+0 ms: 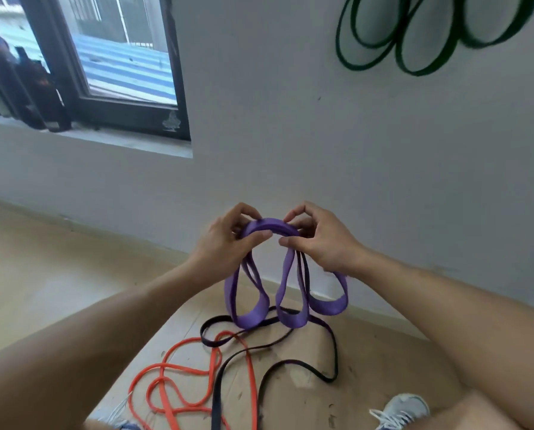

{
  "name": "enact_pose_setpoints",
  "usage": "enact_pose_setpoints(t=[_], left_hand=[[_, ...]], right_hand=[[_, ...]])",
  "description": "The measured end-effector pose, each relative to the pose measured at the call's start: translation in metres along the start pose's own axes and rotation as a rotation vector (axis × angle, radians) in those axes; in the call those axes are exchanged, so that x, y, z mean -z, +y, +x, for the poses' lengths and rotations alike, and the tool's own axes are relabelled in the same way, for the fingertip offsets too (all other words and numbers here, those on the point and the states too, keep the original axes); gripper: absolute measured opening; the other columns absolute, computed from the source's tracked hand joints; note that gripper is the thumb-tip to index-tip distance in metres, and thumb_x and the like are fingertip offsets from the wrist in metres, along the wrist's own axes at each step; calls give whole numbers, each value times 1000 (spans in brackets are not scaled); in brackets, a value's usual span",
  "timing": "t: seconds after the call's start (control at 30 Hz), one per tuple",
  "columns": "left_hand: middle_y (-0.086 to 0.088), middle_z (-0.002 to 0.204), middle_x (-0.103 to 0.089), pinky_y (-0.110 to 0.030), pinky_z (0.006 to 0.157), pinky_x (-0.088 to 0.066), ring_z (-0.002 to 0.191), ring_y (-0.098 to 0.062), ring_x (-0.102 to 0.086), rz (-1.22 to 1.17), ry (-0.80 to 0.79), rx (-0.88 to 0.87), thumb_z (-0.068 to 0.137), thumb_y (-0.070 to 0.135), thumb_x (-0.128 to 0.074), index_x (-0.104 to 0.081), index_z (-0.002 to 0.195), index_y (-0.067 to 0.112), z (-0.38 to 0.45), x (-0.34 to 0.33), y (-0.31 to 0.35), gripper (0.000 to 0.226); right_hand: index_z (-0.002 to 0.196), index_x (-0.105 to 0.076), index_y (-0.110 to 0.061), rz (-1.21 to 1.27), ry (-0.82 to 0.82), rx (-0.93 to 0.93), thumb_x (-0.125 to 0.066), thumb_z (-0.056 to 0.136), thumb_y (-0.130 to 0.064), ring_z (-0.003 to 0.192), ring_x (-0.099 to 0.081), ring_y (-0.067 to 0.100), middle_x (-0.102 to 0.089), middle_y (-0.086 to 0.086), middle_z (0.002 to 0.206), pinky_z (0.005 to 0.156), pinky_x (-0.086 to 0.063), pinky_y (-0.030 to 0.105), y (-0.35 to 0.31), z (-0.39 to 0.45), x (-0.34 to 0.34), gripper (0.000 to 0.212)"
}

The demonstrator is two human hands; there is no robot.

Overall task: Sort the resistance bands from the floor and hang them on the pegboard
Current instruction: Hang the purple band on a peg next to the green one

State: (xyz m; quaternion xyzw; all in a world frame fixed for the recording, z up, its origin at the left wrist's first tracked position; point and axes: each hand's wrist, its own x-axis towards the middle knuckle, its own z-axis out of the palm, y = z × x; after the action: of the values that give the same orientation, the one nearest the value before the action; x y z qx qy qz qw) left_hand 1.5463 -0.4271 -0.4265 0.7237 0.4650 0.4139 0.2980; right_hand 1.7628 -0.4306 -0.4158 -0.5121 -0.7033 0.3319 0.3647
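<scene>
Head view, looking down toward a pale wall and a tan floor. Both hands are raised in front of the wall and grasp a bundle of purple bands at its top: the left hand curls its fingers over the arched upper edge with the thumb pressed along the near side, and the right hand pinches the same arch from the other side, thumb and forefinger closed on it. Below the hands the purple bands hang in three wide loops, their lower ends just above, or perhaps touching, the bands on the floor; the picture does not settle which. On the floor, between the person's legs, lie the unsorted bands: a narrow dark band, black with a purple cast, sprawled in long open curves, and an orange band coiled to the left of it and crossing it in several places. A pale shoe shows at the lower right. High on the wall at the upper right hang green bands in overlapping loops; their support lies outside the frame. A dark-framed window occupies the upper left.
</scene>
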Motion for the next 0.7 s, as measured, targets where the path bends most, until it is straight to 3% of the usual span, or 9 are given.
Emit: enact_pose_setpoints(t=[0.1, 0.2, 0.3, 0.47, 0.6, 0.7], left_hand=[[4, 83, -70, -26, 63, -46, 66, -8, -59, 30, -21, -29, 92, 36, -72, -60, 106, 29, 6, -1, 14, 20], [0, 92, -74, -19, 66, -50, 80, -12, -68, -7, -20, -51, 94, 34, -70, -54, 116, 29, 13, -3, 32, 27], [-4, 95, -74, -24, 73, -52, 86, -20, -69, -41, -27, -90, 95, 32, -69, -51, 115, 31, 19, -8, 52, 26], [6, 94, -70, -32, 76, -55, 83, -12, -66, -66, 41, -155, 94, 31, -71, -55, 100, 35, 32, -17, 90, 17], [3, 101, -70, -33, 78, -59, 90, -17, -69, -79, 29, -161, 93, 34, -72, -57, 107, 28, 37, -18, 126, 21], [2, 100, -71, -38, 81, -60, 88, -18, -72, -107, 39, -174, 94, 33, -71, -58, 109, 25, 40, -17, 152, 22]], right_hand=[[107, -58, -29, -56, 8, 8, -81, 87, -26, 89, -72, 15, -77, -4, 97, 89, -59, 41, -8, -3, 10, 31], [106, -61, -29, -24, 73, 33, -84, 85, -28, 87, -73, 14, -77, -3, 97, 84, -61, 38, -17, -9, 25, 31], [106, -66, -25, 21, 160, 57, -85, 84, -26, 85, -74, 13, -77, -3, 96, 82, -61, 35, -29, -17, 42, 29], [102, -69, -30, 24, 335, 110, -86, 82, -26, 83, -71, 8, -75, -7, 97, 78, -59, 28, -50, -26, 71, 26], [101, -69, -31, 2, 408, 156, -85, 83, -27, 89, -71, 9, -76, -8, 97, 81, -56, 26, -68, -33, 96, 25], [105, -70, -30, -165, 439, 194, -82, 87, -34, 98, -68, 4, -73, -14, 101, 90, -53, 25, -79, -42, 114, 22]])
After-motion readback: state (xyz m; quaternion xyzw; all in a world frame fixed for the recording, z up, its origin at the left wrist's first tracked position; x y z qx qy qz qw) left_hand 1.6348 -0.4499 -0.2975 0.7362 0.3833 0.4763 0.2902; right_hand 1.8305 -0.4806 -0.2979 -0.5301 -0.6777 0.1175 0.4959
